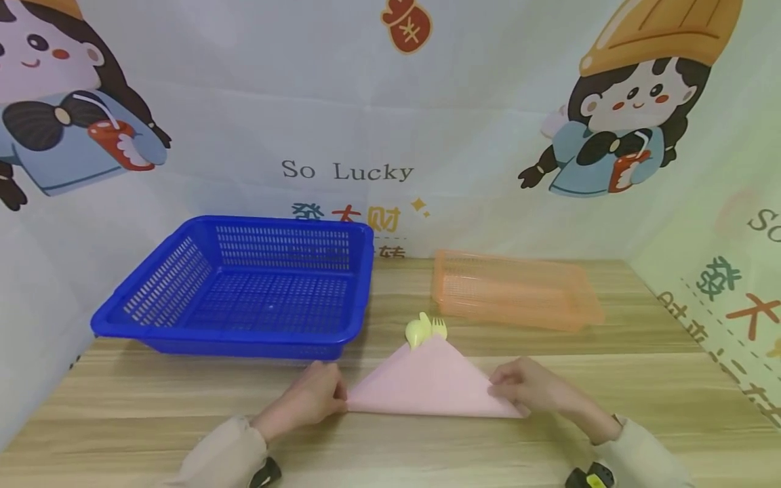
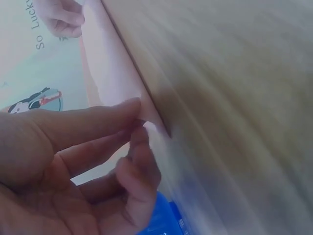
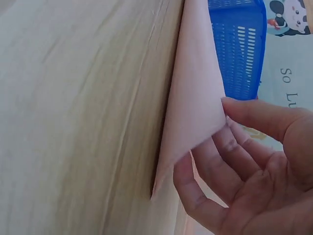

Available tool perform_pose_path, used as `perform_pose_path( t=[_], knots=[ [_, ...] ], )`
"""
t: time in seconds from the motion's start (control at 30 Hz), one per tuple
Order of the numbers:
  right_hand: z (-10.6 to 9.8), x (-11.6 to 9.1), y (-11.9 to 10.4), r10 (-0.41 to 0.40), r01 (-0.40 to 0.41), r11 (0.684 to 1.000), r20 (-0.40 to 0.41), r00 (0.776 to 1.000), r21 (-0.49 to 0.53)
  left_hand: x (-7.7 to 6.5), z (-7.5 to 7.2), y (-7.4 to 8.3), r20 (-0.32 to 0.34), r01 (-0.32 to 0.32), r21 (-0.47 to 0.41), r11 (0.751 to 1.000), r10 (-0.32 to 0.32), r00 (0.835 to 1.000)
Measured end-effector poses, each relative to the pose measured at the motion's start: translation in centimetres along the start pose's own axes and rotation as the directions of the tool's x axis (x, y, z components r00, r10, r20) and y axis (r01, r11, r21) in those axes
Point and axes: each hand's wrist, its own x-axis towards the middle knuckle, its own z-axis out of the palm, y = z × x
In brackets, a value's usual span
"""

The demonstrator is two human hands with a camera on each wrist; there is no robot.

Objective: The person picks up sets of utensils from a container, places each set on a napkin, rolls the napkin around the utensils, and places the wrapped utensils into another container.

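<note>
I see left hand (image 1: 312, 394) and right hand (image 1: 529, 385), both grips pinching pink sheet (image 1: 430, 386) ends; yellow fork (image 1: 439, 329), likely spoon (image 1: 417, 333) behind; blue basket (image 1: 232, 337) near left.

The napkin (image 1: 433, 383) looks matt and smooth, either paper or cloth. The spoon (image 1: 417, 332) and fork (image 1: 440, 329) look plastic, the blue basket (image 1: 232, 337) glossy plastic, the orange basket (image 1: 512, 315) translucent plastic. The tabletop (image 1: 427, 454) has a wood-grain finish; the backdrop (image 1: 476, 135) looks like matt, creased cloth.
</note>
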Motion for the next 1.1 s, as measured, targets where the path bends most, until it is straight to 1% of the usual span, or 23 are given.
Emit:
perform_pose_path(
  t=[0.1,0.17,0.3,0.4,0.43,0.53,0.57,0.63,0.67,0.7,0.73,0.77,0.8,0.83,0.87,0.9,0.93,0.97,1.0,1.03,1.1],
  knots=[
    [0.2,0.3,0.0,-0.001,-0.002,0.998,-0.05,0.999,-0.06,0.0,0.0,0.0,0.015,0.012,-0.022,1.0,-0.011,1.0],
    [0.4,0.5,-0.1,0.004,-0.011,0.996,-0.075,0.997,-0.09,0.0,0.0,-0.1,0.028,0.003,-0.036,0.999,-0.002,1.0],
    [0.9,1.1,-0.1,-0.011,-0.004,0.991,-0.118,0.993,-0.13,0.2,0.2,-0.5,0.026,-0.054,-0.045,0.998,0.055,0.998],
    [1.2,1.5,0.0,-0.017,-0.006,0.989,-0.154,0.988,-0.15,0.2,0.3,-0.6,0.003,-0.092,-0.033,0.995,0.092,0.996],
    [1.3,1.6,0.0,-0.011,-0.014,0.989,-0.167,0.986,-0.151,0.2,0.3,-0.6,-0.005,-0.096,-0.035,0.995,0.095,0.995],
    [1.5,1.9,0.0,0.005,-0.039,0.985,-0.201,0.979,-0.167,0.2,0.4,-0.2,-0.064,-0.118,-0.025,0.993,0.117,0.991],
    [1.5,1.9,0.0,0.013,-0.05,0.985,-0.211,0.977,-0.167,0.2,0.5,0.1,-0.095,-0.143,-0.003,0.99,0.142,0.985],
    [1.6,2.0,0.0,0.034,-0.073,0.983,-0.225,0.974,-0.168,0.2,0.9,0.9,-0.147,-0.2,0.064,0.978,0.208,0.967],
    [1.7,2.0,-0.1,0.048,-0.088,0.982,-0.232,0.971,-0.167,0.3,1.1,1.4,-0.166,-0.236,0.117,0.965,0.253,0.953],
    [1.7,2.0,-0.1,0.061,-0.103,0.981,-0.238,0.969,-0.166,0.3,1.3,2.0,-0.174,-0.274,0.171,0.947,0.302,0.937],
    [1.7,2.0,-0.2,0.076,-0.117,0.98,-0.244,0.967,-0.161,0.4,1.6,2.5,-0.161,-0.309,0.225,0.924,0.348,0.923],
    [1.8,2.0,-0.2,0.089,-0.131,0.979,-0.248,0.965,-0.156,0.4,1.8,3.2,-0.127,-0.335,0.277,0.9,0.38,0.916],
    [1.8,2.1,-0.3,0.102,-0.142,0.978,-0.25,0.963,-0.151,0.5,2.1,3.8,-0.069,-0.35,0.306,0.885,0.388,0.919],
    [1.8,2.1,-0.3,0.111,-0.151,0.978,-0.251,0.962,-0.144,0.5,2.3,4.4,0.001,-0.359,0.321,0.876,0.379,0.926],
    [1.8,2.1,-0.3,0.122,-0.16,0.978,-0.251,0.96,-0.136,0.6,2.6,5.0,0.074,-0.362,0.329,0.872,0.358,0.931],
    [1.8,2.2,-0.3,0.126,-0.162,0.978,-0.25,0.96,-0.13,0.7,2.8,5.5,0.147,-0.357,0.33,0.874,0.327,0.934],
    [1.9,2.2,-0.3,0.132,-0.166,0.978,-0.248,0.96,-0.123,0.8,3.1,5.9,0.211,-0.344,0.335,0.877,0.286,0.935],
    [1.9,2.2,-0.3,0.134,-0.168,0.978,-0.246,0.96,-0.12,0.9,3.4,6.3,0.263,-0.332,0.341,0.879,0.25,0.932],
    [1.9,2.2,-0.4,0.137,-0.169,0.979,-0.243,0.96,-0.113,1.0,3.7,6.6,0.297,-0.318,0.346,0.883,0.218,0.93],
    [1.9,2.2,-0.4,0.139,-0.169,0.98,-0.241,0.961,-0.109,1.1,4.1,6.8,0.317,-0.308,0.349,0.885,0.198,0.928],
    [2.0,2.3,-0.5,0.134,-0.164,0.98,-0.234,0.963,-0.111,1.4,4.6,7.1,0.326,-0.298,0.369,0.881,0.177,0.928]
  ],
)
